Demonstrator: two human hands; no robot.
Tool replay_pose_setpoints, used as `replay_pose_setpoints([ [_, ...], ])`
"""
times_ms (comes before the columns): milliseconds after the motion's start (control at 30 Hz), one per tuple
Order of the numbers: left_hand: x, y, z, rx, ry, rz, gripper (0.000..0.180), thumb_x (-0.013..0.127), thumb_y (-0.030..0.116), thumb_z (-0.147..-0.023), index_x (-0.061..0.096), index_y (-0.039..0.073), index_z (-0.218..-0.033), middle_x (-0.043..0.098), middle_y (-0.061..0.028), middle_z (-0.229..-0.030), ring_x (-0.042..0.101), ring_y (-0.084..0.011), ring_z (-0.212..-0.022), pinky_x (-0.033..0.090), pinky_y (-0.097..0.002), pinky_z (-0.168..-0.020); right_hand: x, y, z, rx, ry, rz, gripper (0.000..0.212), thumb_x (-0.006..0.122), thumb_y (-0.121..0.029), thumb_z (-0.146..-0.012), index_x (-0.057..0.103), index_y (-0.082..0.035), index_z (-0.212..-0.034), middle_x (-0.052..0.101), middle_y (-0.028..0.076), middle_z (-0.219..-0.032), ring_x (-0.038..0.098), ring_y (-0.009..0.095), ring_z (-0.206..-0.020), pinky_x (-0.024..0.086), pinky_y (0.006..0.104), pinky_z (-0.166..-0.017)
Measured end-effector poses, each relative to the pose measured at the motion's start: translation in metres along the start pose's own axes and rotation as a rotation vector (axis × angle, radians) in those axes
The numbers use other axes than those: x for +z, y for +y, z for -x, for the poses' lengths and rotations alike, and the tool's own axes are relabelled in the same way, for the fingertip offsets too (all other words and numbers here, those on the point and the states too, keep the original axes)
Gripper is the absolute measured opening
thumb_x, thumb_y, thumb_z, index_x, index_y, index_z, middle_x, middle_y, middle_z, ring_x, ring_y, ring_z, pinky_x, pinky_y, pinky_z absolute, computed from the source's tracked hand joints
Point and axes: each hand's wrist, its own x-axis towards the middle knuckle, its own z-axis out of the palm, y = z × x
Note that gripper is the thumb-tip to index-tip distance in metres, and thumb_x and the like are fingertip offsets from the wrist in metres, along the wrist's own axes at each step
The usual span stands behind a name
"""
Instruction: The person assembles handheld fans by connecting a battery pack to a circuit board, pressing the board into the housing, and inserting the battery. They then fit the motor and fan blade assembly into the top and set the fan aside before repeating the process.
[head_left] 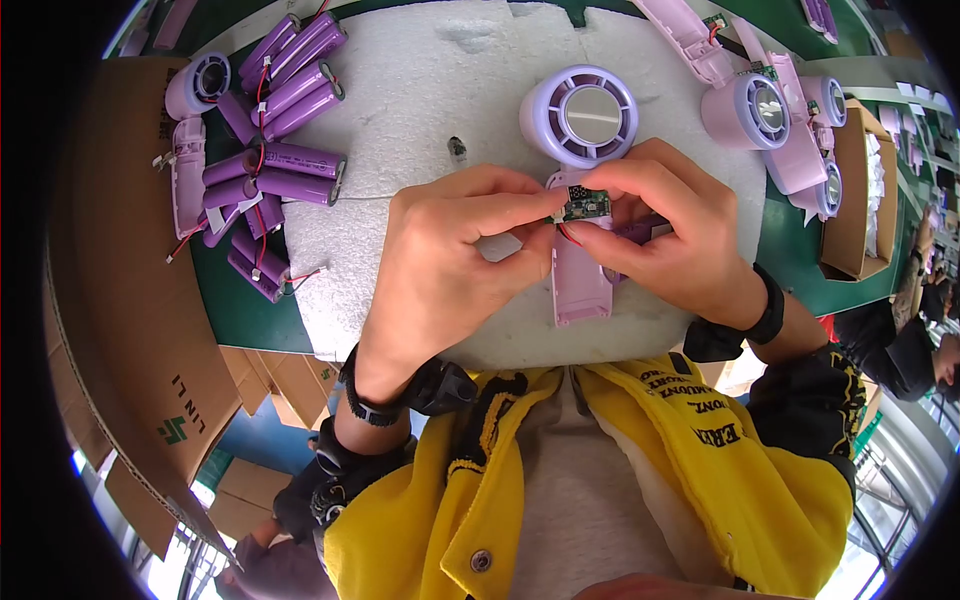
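A small green circuit board (590, 204) is held up between my two hands over the white foam pad. My left hand (440, 260) pinches at its left edge, where a bit of red wire shows below; the plug there is hidden by the fingertips. My right hand (685, 235) grips the board's right side between thumb and fingers. Beneath lies an open pink handle shell (582, 285), joined at its top to a round lilac fan head (579, 116). A purple battery cell (642, 230) shows partly behind my right fingers.
On the left lie several purple wired battery cells (300, 175), another fan head (198, 86) and shell (188, 175). More fan units (745, 112) are at the upper right, beside a cardboard box (850, 200). A small dark piece (457, 148) rests on the foam pad (400, 90).
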Motion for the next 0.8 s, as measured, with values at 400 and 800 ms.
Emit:
replay_pose_setpoints([
  [400, 0.002, 0.002, 0.000, 0.028, 0.004, -0.026, 0.024, 0.070, -0.009, -0.073, 0.074, -0.001, -0.095, 0.071, -0.0114, -0.090, 0.069, -0.0180, -0.078, 0.053, -0.0255, -0.070, 0.001, 0.000, 0.000, -0.018, 0.046, 0.047, 0.034, 0.083, 0.001, -0.070, 0.068, -0.003, -0.100, 0.065, 0.005, -0.086, 0.062, 0.007, -0.063, 0.053, 0.0205, -0.052],
  [800, 0.014, -0.004, -0.003, 0.070, 0.005, -0.017, 0.038, 0.068, -0.008, -0.074, 0.059, 0.002, -0.110, 0.063, -0.0066, -0.083, 0.066, -0.0180, -0.073, 0.053, -0.0266, -0.067, -0.001, -0.005, 0.002, 0.171, -0.025, -0.125, 0.025, 0.079, 0.002, -0.077, 0.065, 0.000, -0.098, 0.064, 0.005, -0.089, 0.062, 0.007, -0.064, 0.049, 0.0201, -0.054],
])
